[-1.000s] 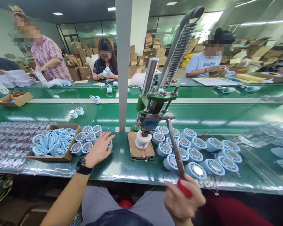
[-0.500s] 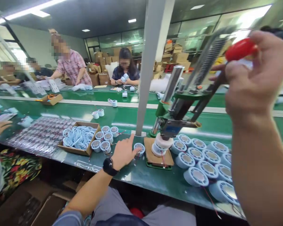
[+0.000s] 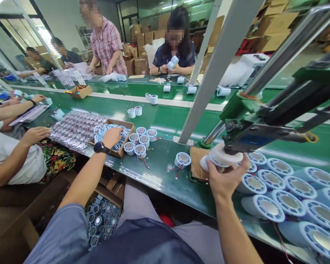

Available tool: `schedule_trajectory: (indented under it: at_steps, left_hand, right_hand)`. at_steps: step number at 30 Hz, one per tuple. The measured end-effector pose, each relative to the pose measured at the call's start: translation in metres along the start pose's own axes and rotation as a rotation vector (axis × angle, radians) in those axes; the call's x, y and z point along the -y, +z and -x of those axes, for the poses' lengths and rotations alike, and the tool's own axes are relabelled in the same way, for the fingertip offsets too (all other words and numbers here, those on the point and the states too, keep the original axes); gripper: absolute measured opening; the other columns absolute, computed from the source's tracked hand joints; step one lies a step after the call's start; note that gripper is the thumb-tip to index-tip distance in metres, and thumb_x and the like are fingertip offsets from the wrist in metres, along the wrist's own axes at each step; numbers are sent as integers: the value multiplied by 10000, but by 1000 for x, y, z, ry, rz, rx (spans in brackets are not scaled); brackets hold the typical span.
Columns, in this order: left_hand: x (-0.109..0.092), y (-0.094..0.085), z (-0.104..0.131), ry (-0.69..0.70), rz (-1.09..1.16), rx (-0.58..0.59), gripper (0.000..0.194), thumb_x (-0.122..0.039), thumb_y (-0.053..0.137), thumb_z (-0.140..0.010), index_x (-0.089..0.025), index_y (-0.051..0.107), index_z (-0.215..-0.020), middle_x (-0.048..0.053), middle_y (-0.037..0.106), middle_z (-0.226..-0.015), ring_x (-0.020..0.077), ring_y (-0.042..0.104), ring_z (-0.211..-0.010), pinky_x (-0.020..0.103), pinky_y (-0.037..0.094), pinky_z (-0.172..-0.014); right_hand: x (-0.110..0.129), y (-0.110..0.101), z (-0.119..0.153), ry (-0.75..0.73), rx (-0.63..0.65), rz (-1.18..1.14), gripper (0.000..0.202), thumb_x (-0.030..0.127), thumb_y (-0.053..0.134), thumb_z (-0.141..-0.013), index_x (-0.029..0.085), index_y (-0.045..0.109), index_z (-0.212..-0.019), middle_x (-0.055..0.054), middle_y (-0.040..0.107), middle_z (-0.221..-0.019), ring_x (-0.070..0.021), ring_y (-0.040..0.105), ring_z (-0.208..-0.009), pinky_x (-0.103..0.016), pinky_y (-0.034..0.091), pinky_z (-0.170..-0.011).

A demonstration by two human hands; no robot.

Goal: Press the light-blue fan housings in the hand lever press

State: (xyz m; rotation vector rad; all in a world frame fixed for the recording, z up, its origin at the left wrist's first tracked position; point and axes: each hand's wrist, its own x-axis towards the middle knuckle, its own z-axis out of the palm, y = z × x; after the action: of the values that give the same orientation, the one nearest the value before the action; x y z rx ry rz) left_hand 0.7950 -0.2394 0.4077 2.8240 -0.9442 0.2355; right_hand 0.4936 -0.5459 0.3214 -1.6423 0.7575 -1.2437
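Observation:
My left hand [image 3: 112,137], a dark watch at its wrist, is down in a cardboard box [image 3: 131,129] of light-blue plastic rings [image 3: 99,132]. Its fingers curl onto the rings, their tips partly hidden. Under the ram of a hand press [image 3: 244,135], my right hand [image 3: 228,176] grips a round white part [image 3: 222,154] between thumb and fingers. That part sits tilted above a piece of cardboard [image 3: 195,163] on the press base. One blue round motor-like unit [image 3: 183,159] with thin wires stands left of the base.
Many blue round units [image 3: 288,203] crowd the bench right of the press. A smaller group [image 3: 140,141] stands beside the ring box, near a sheet of packed parts [image 3: 74,128]. A grey post [image 3: 209,80] rises behind the bench. Co-workers sit left and opposite.
My right hand has left the press's red handle and come down to the white part. My left hand has moved left from near the single blue unit into the ring box. The view has shifted.

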Motion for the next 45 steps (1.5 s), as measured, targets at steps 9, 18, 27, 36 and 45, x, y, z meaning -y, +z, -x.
schedule_trajectory:
  at_steps: [9, 18, 27, 36, 45]
  left_hand:
    - [-55, -26, 33, -35, 236, -298, 332, -373, 416, -937, -230, 647, -1129, 16, 718, -1068, 260, 655, -996, 455, 512, -951]
    - [-183, 65, 107, 449, 344, 28, 309, -278, 461, -921, -205, 716, -1077, 88, 694, -926, 266, 638, -896, 411, 539, -847]
    - [-162, 67, 104, 454, 497, 125, 381, -219, 510, -898, -213, 647, -1254, 98, 649, -1222, 258, 560, -1135, 449, 483, -1014]
    - [-166, 63, 121, 509, 460, 207, 624, -157, 567, -809, -246, 501, -1423, 85, 586, -1391, 292, 472, -1275, 496, 418, -1077]
    - [-151, 64, 119, 490, 440, 146, 600, -203, 553, -852, -198, 458, -1444, 119, 614, -1326, 280, 535, -1166, 479, 455, -1031]
  right_hand:
    - [36, -33, 54, -409, 4, 235, 443, 266, 645, -868, 165, 503, -1276, -142, 565, -1222, -235, 570, -1175, -390, 492, -1021]
    - [41, -178, 19, -430, -536, 578, 390, 297, 694, -785, 162, 603, -1139, -132, 593, -1100, -300, 575, -1078, -486, 495, -919]
    - [-70, -331, -89, 211, -850, 565, 350, 423, 695, -520, 293, 375, -572, -44, 359, -661, -410, 511, -1009, -697, 262, -975]
    - [-16, -240, -36, -381, -822, 440, 357, 204, 608, -723, 334, 653, -1052, -86, 585, -993, -334, 586, -1007, -557, 465, -883]
    - [41, 47, 55, -527, 510, 555, 451, 190, 581, -889, 129, 584, -1336, -214, 412, -1464, -376, 365, -1405, -569, 456, -1069]
